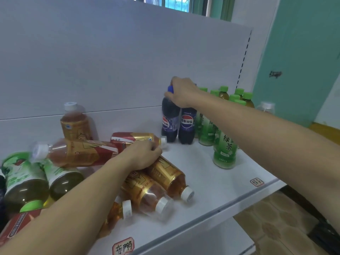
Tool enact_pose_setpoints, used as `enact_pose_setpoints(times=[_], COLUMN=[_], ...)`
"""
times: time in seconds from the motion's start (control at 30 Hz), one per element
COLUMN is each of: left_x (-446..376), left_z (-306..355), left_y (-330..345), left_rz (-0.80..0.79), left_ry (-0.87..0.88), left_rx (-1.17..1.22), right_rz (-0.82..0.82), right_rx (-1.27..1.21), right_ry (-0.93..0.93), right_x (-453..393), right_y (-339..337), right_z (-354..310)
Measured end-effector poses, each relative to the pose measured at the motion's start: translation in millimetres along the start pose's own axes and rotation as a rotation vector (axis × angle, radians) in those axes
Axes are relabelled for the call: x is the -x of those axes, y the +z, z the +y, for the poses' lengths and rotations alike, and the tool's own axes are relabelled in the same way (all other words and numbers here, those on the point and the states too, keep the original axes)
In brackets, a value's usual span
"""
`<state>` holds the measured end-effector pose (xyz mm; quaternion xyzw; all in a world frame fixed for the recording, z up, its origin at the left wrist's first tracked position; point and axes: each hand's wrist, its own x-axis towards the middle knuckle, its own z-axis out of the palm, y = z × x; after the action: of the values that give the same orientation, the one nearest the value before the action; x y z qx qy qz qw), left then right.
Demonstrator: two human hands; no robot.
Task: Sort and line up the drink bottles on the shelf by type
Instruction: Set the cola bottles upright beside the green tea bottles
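Cola bottle [170, 120] upright on shelf [211, 181], just left of second cola [187, 124]; right hand [181, 92] grips its blue cap. Left hand [145, 156] curls round lying gold bottle [165, 172], left of colas.

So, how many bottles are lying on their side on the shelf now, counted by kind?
amber tea bottles with white caps: 5
green-label tea bottles: 2
Total: 7 in clear view. The red-labelled bottle at the bottom left edge is too hidden to sort.
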<state>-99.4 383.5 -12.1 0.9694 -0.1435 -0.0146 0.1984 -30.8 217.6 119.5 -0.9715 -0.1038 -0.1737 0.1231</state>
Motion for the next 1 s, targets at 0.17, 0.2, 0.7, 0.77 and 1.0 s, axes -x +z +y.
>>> enact_pose_setpoints(times=[0.17,0.2,0.7,0.77,1.0], left_x=[-0.2,-0.3,-4.5,-3.8,-2.5], left_z=[-1.5,-1.9,-1.4,-1.0,-3.2], left_y=[-1.5,-1.3,-1.9,-2.9,-2.7], left_rz=[-0.001,0.0,-0.014,-0.022,-0.028], left_ry=[0.02,0.023,0.046,0.051,0.062], left_rx=[0.048,0.055,0.035,0.033,0.001], right_rz=[0.039,0.041,0.123,0.089,-0.511], right_rx=[0.001,-0.004,0.095,0.07,-0.142], right_ry=[0.05,0.068,-0.105,-0.212,-0.145], right_x=[-29.7,-32.9,-5.2,10.0,33.1], right_y=[16.9,19.1,28.4,45.1,125.2], right_z=[-15.1,-15.1,-5.4,-6.6,14.0])
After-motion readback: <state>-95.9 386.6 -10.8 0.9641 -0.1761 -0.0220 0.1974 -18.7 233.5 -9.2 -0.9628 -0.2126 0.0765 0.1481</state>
